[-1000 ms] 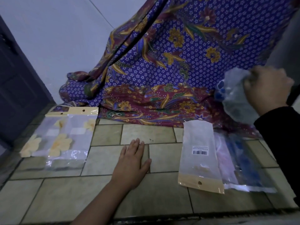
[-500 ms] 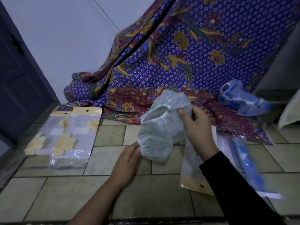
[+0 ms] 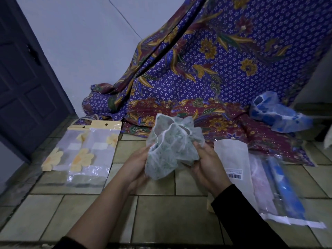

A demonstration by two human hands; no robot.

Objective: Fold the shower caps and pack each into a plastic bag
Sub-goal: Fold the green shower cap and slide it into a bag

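Holding the crumpled green-speckled shower cap [image 3: 168, 151] above the tiled floor [image 3: 161, 209], left grip [image 3: 138, 166] and right grip [image 3: 206, 166] both curl round it; folding seems just starting, so it needs flattening first

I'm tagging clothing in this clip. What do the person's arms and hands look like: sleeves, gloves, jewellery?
Both hands are bare: no gloves, rings or watch show. The right hand comes out of a black long sleeve reaching the wrist. The left hand has an uncovered forearm; a dark sleeve shows only at the picture's bottom edge, pushed far up.
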